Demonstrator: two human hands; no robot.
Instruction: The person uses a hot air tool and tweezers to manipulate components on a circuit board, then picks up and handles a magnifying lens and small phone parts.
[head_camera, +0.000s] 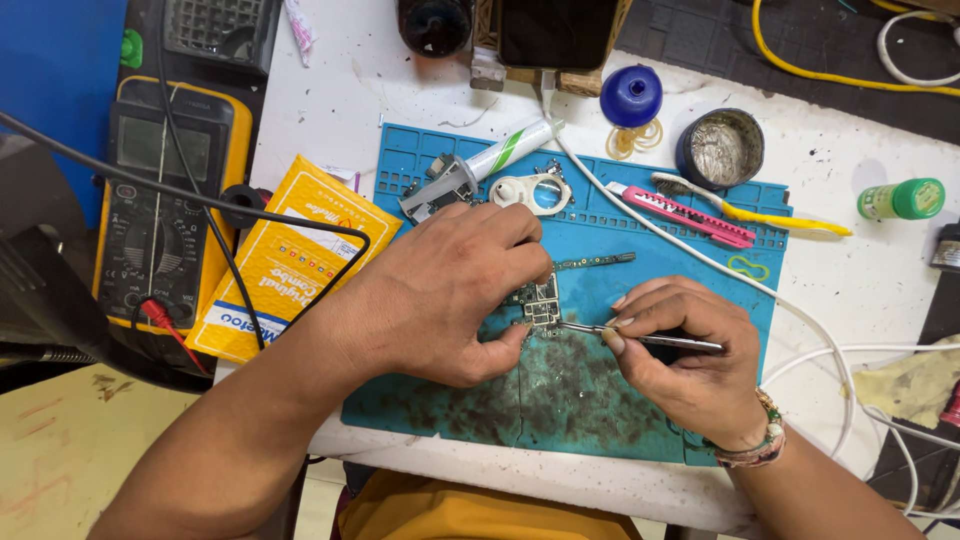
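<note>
Left hand (455, 290) lies palm-down over the small green phone circuit board (540, 297), fingers curled and thumb tucked under, pinning the board against the blue silicone repair mat (600, 400). Only part of the board shows past the fingers: a squarish section crowded with silver shielded chips, and a thin dark strip running away from the hand towards the mat's far right. Right hand (685, 360) is clenched around slim metal tweezers (640, 338), pinched between thumb and fingertips, with the points touching the near edge of the board.

The mat is stained dark with grime along its near half and sits on a white worktop (860, 280). On the mat's far edge lie a white and green tube (505, 150), a white plastic ring-shaped part (532, 192), a pink utility knife (680, 212) and a yellow-handled toothbrush (750, 210). Just left of the mat rests a yellow padded envelope (285, 260), and further left a yellow-cased multimeter (165, 190). Beyond the mat's far right corner stand a round metal tin (720, 148) and a blue plastic cap (631, 95); a small green bottle (900, 199) lies well to the right.
</note>
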